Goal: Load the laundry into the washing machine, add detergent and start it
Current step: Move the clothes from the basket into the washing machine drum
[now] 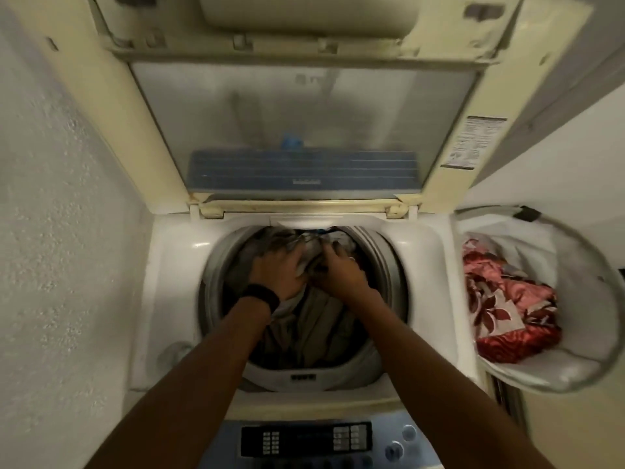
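A top-loading washing machine [176, 265] stands below me with its lid [304, 130] raised. Its drum [389, 265] holds grey and khaki clothes [314, 330]. Both my hands reach into the drum. My left hand [280, 269], with a black band on its wrist, presses down on the clothes at the far side. My right hand [338, 269] lies beside it, fingers curled into a pale garment [309, 253]. The fingertips of both are buried in cloth.
A white laundry basket [575, 367] hangs at the machine's right, holding a red floral cloth [507, 306]. The control panel [304, 438] with buttons and knobs sits at the near edge. A rough white wall [61, 231] runs close on the left.
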